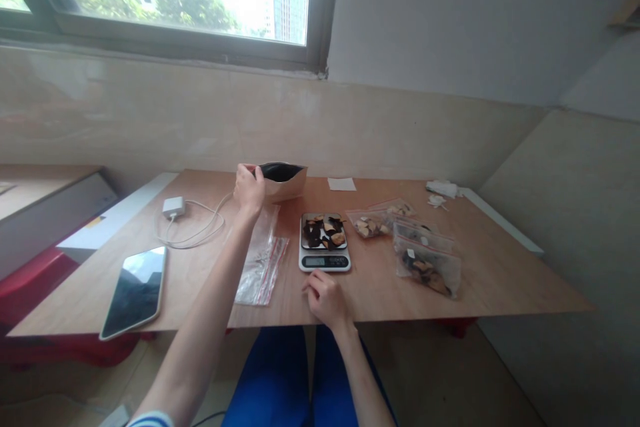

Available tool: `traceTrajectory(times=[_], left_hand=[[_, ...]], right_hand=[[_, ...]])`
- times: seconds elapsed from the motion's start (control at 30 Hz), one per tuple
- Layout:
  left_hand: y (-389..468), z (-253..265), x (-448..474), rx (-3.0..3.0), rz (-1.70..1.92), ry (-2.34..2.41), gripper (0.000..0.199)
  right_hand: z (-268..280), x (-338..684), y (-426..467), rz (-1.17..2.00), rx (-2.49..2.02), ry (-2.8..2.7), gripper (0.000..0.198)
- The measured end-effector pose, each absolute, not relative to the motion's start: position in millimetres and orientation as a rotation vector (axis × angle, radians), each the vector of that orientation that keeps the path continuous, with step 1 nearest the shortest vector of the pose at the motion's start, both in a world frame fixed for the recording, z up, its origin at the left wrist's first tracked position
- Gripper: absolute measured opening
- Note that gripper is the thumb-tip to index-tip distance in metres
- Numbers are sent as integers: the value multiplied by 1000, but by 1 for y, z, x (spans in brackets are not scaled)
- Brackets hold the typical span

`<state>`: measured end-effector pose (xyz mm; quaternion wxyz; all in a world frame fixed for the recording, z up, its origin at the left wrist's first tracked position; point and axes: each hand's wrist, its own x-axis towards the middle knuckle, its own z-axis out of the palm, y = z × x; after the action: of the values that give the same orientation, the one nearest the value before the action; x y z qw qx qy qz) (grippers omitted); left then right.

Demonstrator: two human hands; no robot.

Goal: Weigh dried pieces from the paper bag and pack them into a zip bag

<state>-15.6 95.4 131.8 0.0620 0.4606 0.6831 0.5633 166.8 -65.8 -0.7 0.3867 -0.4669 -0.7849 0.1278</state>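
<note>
At the back of the table my left hand [249, 188] grips the left edge of a brown paper pouch [290, 189], whose dark mouth gapes upward. My right hand [324, 295] rests on the tabletop just in front of a white kitchen scale [325, 261], its fingers curled; whether they hold anything is hidden. Dark and pale dried slices [324, 232] lie spread on the scale's plate. Beneath my left forearm, and to its right, are flat clear zip bags [263, 273] with red seal lines.
Right of the scale lie zip bags of dried pieces [371, 225] and another zip bag with darker slices [427, 273]. A tablet [135, 290], a white charger [173, 207] with its cable, and a white paper slip [342, 184] are also on the wooden table [500, 273].
</note>
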Motion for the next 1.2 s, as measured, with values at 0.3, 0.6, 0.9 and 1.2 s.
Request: traceTrajectory(times=[0.3,0.6,0.9,1.2], left_hand=[[103,110,-24,1519,1997,1662,43],[82,61,-30,1729,1698,1756,42],[31,-7,-24,1956,1018,2132,30],[9,25,-17,1864,1409,2030,19]], right_hand=[[2,166,-66,351,-1211,-1986,28],[1,167,-65,355,-1277,-1971,27],[1,167,-66,345,-1298,-1963,28],[6,165,-66,485,-1205,-1857,30]])
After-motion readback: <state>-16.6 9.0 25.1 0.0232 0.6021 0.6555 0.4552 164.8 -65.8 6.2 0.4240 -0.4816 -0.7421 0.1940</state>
